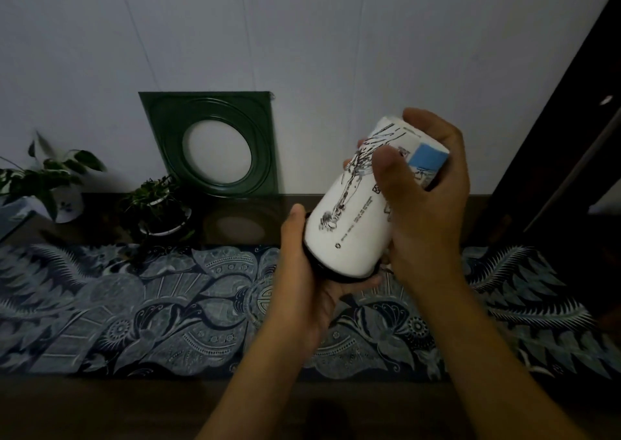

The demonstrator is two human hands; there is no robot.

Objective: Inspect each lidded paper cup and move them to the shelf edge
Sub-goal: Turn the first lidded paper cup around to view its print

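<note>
Head view: both hands grip tilted paper cup (356, 211), black lid (314, 264) mostly hidden.

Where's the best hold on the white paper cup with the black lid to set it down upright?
Grip the white paper cup with the black lid around its wide sidewall near the lid, from the left. It is tilted, lid end down-left in the left hand, while the right hand covers the narrow base.

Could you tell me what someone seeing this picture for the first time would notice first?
A white paper cup with black drawings, held tilted lid-down in mid-frame by the left hand under its black lid and the right hand around its body. Behind, a green square frame leans on the wall.
</note>
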